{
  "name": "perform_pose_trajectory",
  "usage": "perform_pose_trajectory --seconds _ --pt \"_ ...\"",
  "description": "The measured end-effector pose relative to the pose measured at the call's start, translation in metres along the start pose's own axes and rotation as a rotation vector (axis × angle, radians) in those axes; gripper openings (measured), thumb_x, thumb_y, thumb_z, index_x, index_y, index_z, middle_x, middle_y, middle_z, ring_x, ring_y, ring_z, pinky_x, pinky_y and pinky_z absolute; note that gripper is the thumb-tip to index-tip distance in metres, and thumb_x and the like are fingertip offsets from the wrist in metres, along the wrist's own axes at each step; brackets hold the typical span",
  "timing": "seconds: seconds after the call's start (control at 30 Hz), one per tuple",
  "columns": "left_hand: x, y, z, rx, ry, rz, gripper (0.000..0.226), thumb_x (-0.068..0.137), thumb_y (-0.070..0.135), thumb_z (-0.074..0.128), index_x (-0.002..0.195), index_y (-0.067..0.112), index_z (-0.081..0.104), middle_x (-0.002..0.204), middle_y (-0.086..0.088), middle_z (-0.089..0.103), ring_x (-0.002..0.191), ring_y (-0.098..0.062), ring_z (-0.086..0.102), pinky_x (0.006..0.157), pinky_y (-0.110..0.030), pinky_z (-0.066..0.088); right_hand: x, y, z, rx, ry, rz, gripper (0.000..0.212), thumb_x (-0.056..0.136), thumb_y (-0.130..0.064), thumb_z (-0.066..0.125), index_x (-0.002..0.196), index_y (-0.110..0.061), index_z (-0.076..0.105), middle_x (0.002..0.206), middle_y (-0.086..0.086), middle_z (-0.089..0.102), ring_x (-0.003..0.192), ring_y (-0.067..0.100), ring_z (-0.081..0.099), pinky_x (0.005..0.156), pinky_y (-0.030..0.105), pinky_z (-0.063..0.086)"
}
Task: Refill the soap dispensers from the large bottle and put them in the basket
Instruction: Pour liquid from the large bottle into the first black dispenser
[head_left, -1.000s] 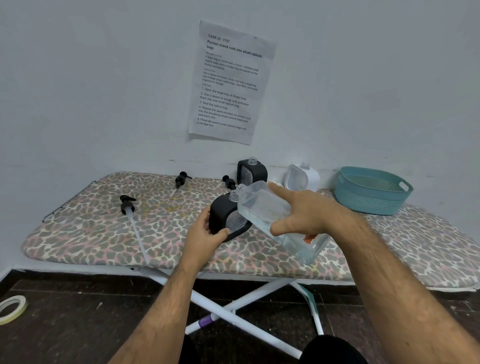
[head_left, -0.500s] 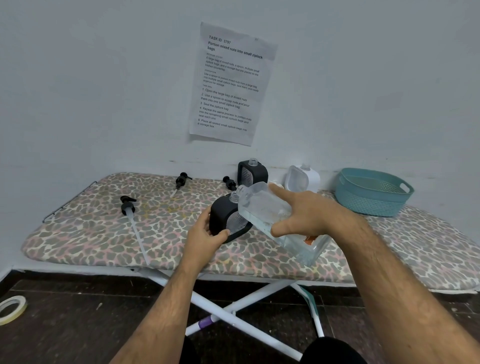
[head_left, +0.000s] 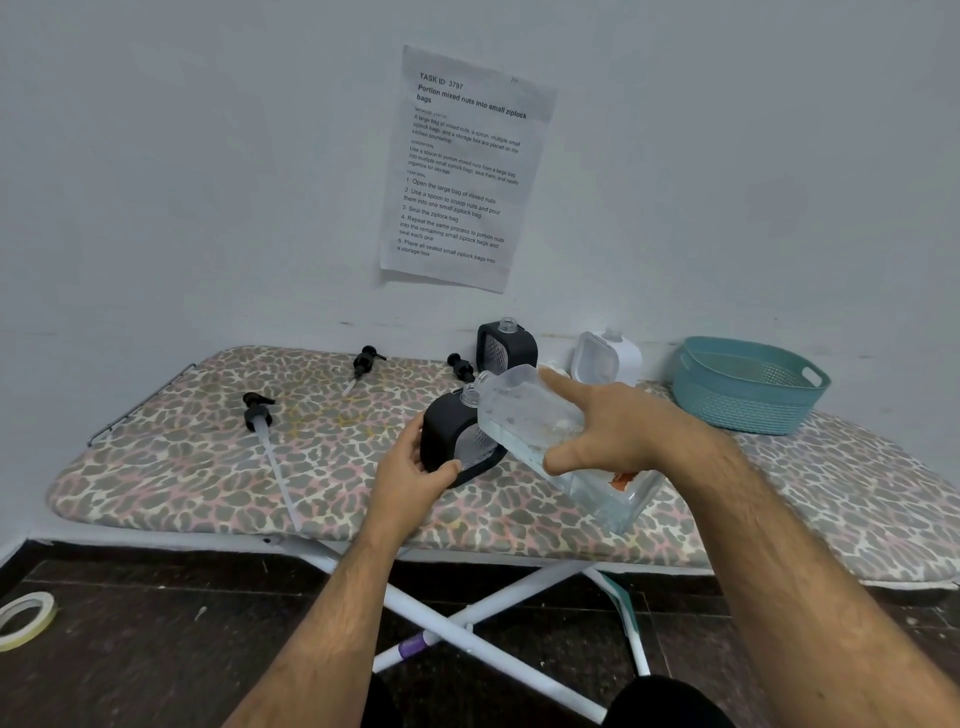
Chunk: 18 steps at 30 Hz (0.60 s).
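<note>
One black dispenser leans on the table, my left hand curled around its side. My right hand grips the large bottle, tilted, mouth at the dispenser's neck. I judge pouring is underway; next I must keep the mouths aligned, later reach the basket.

Leopard-print ironing board on white crossed legs, pushed up against the wall. On it: three loose black pump heads, a black dispenser, a white dispenser and a teal basket at the right. A tape roll lies on the dark floor
</note>
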<state>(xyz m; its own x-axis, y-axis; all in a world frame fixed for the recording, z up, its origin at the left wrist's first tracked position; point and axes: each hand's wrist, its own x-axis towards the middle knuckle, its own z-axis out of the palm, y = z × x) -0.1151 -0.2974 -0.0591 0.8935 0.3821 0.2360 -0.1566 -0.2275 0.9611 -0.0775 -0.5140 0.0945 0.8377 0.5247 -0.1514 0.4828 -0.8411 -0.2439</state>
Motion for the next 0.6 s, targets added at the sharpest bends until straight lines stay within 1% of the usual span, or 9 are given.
perform_pose_trajectory --seconds 0.1,0.2,0.33,0.4,0.5,0.6 --pt "0.0001 0.0001 0.0003 0.005 0.003 0.004 0.064 0.084 0.001 0.071 0.126 0.041 0.044 0.111 0.025 0.057 0.095 0.017 0.059 0.078 -0.004 0.046 0.0012 0.0015 0.0005 -0.001 0.005 -0.004 0.099 0.077 -0.048 0.067 0.155 -0.047 0.005 0.074 -0.006 0.061 0.070 0.016 0.070 0.082 0.037 0.059" --pt "0.0006 -0.0007 0.0003 0.002 0.002 0.001 0.064 0.084 0.000 0.071 0.126 0.040 0.044 0.112 0.024 0.057 0.099 0.012 0.059 0.081 -0.006 0.047 0.0026 0.0027 0.0010 -0.009 0.002 -0.004 0.100 0.076 -0.049 0.067 0.155 -0.047 0.005 0.078 -0.004 0.063 0.072 0.016 0.070 0.083 0.038 0.059" --pt "0.0011 -0.0019 -0.0003 0.008 -0.004 0.001 0.064 0.084 0.003 0.072 0.127 0.042 0.045 0.114 0.024 0.058 0.101 0.013 0.059 0.084 -0.009 0.047 0.0036 0.0031 0.0012 0.035 -0.015 0.007 0.100 0.075 -0.048 0.067 0.154 -0.049 0.005 0.085 -0.002 0.066 0.067 0.017 0.072 0.074 0.037 0.062" --pt "0.0013 -0.0016 -0.0004 0.007 -0.002 -0.002 0.065 0.084 0.002 0.072 0.127 0.042 0.045 0.112 0.025 0.058 0.100 0.012 0.059 0.083 -0.009 0.047 0.0044 0.0035 0.0014 0.020 -0.015 0.005 0.101 0.075 -0.049 0.067 0.154 -0.049 0.005 0.089 -0.001 0.066 0.069 0.017 0.072 0.074 0.037 0.062" --pt "0.0016 -0.0016 0.0000 0.015 -0.002 -0.002 0.065 0.083 0.003 0.073 0.128 0.041 0.044 0.113 0.025 0.057 0.104 0.008 0.058 0.085 -0.011 0.046 0.0042 0.0030 0.0006 0.020 -0.017 0.001 0.100 0.076 -0.048 0.067 0.154 -0.048 0.005 0.088 -0.002 0.065 0.067 0.016 0.072 0.075 0.036 0.062" --pt "0.0016 -0.0020 -0.0002 0.018 -0.001 -0.006 0.066 0.083 0.003 0.073 0.129 0.041 0.044 0.113 0.025 0.057 0.105 0.008 0.057 0.086 -0.012 0.046 0.0037 0.0024 0.0001 0.003 -0.014 -0.003 0.100 0.076 -0.049 0.067 0.155 -0.047 0.005 0.089 -0.004 0.064 0.067 0.015 0.071 0.076 0.036 0.062"
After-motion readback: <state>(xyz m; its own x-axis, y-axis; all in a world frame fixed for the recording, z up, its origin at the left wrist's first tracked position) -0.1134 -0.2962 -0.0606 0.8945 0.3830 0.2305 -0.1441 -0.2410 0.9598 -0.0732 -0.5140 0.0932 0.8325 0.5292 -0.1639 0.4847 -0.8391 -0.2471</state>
